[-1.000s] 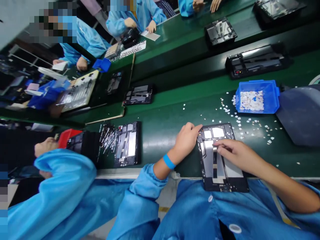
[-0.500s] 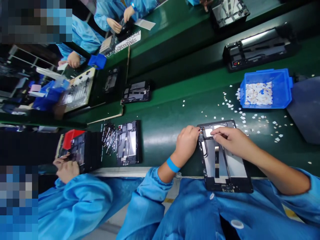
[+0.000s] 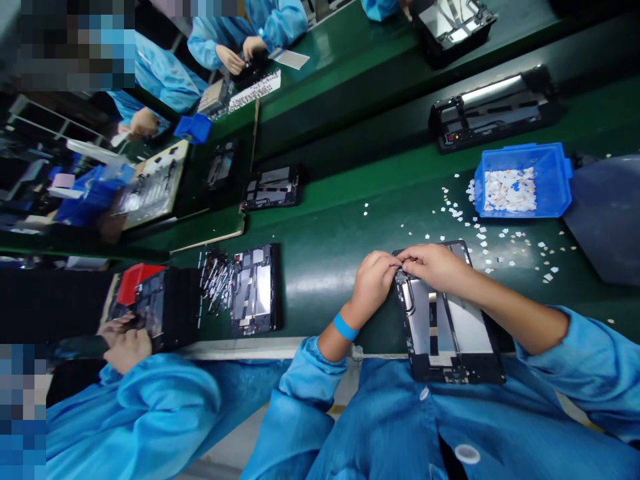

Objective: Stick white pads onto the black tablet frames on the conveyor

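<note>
An opened tablet (image 3: 470, 323) leans on the bench's front edge, its lower end over my lap. Silver inner plates, dark flat cables and a black frame show on it. Curled round its upper left corner, my left hand (image 3: 374, 279) grips the edge, with a blue band at the wrist. My right hand (image 3: 434, 267) reaches across the tablet's top, thumb and fingers pinched at that same corner, close to my left fingertips. Whatever lies between the right fingertips is too small or hidden to make out. The right hand covers much of the tablet's upper part.
A blue bin (image 3: 523, 180) holds small white pieces; more white scraps (image 3: 480, 230) lie scattered around it. Left of me are another opened tablet (image 3: 254, 288) and a pile of thin strips (image 3: 216, 283). A co-worker's hands (image 3: 127, 340) work at far left. More tablets (image 3: 273, 187) lie farther back.
My right hand has moved left from the white patch near the tablet's top to the upper left corner, meeting my left fingers. My left hand stays there.
</note>
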The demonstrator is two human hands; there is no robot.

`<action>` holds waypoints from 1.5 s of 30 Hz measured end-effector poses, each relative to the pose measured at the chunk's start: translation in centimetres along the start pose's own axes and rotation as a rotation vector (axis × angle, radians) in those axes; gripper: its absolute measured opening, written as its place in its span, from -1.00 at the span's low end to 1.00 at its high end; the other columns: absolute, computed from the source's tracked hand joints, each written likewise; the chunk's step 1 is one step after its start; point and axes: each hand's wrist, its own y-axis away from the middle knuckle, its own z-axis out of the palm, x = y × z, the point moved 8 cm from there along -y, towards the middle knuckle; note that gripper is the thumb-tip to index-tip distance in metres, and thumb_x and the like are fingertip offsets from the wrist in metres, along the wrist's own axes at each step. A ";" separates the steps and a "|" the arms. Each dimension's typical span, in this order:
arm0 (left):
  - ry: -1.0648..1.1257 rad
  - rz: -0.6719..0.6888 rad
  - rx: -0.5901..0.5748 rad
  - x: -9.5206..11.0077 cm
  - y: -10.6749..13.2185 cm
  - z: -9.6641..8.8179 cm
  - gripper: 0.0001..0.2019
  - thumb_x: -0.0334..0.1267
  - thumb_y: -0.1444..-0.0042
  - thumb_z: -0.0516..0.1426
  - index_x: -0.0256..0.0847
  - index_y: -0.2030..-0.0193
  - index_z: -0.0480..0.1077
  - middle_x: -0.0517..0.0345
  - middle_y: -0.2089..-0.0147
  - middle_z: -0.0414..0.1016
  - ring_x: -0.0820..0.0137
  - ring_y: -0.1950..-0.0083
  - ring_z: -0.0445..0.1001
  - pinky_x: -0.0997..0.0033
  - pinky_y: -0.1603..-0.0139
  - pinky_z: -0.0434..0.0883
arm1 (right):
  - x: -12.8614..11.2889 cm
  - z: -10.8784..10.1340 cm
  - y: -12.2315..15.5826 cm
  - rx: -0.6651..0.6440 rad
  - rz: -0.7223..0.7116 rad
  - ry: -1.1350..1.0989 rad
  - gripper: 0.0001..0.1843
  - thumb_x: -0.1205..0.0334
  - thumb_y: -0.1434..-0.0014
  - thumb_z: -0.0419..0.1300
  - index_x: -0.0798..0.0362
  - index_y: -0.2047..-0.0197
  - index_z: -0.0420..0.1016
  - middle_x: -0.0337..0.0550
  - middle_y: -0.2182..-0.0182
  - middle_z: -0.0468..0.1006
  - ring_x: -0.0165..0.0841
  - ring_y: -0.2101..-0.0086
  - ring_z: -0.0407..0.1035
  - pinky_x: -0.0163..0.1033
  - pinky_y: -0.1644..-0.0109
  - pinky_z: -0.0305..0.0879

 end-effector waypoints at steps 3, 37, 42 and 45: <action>0.116 -0.133 0.080 -0.4 0.6 -0.1 -0.89 -0.39 -0.34 0.15 -0.18 0.15 0.52 0.08 0.16 0.59 0.36 0.10 0.55 0.37 0.05 0.48 | 0.3 0.0 0.5 0.008 0.099 -0.017 -0.81 0.20 -0.25 0.19 -0.02 0.25 0.66 -0.24 0.40 0.67 -0.33 0.39 0.49 -0.26 0.31 0.29; 0.393 -0.490 0.162 0.0 2.8 0.2 -0.87 -0.36 -0.21 0.20 -0.18 0.18 0.61 0.14 0.24 0.69 0.40 0.25 0.61 0.43 0.24 0.47 | -1.7 -0.1 3.4 0.316 -0.075 0.158 -0.84 0.19 -0.36 0.16 -0.05 0.17 0.59 -0.15 0.26 0.68 -0.23 0.23 0.54 -0.18 0.14 0.37; 0.306 -0.457 0.173 0.0 2.7 0.2 -0.90 -0.33 -0.25 0.22 -0.16 0.20 0.60 0.15 0.24 0.68 0.38 0.24 0.61 0.39 0.19 0.49 | -1.7 0.2 3.8 0.375 -0.101 0.358 -0.75 0.12 -0.44 0.11 -0.03 0.17 0.60 -0.07 0.24 0.68 -0.17 0.19 0.54 -0.10 0.05 0.37; 0.240 -0.415 0.177 0.3 2.7 0.0 -0.90 -0.33 -0.28 0.22 -0.14 0.17 0.61 0.13 0.22 0.69 0.35 0.21 0.62 0.34 0.13 0.51 | -2.0 0.6 4.1 0.370 -0.129 0.430 -0.67 0.12 -0.48 0.04 -0.02 0.17 0.62 -0.03 0.21 0.70 -0.15 0.16 0.55 -0.07 -0.03 0.37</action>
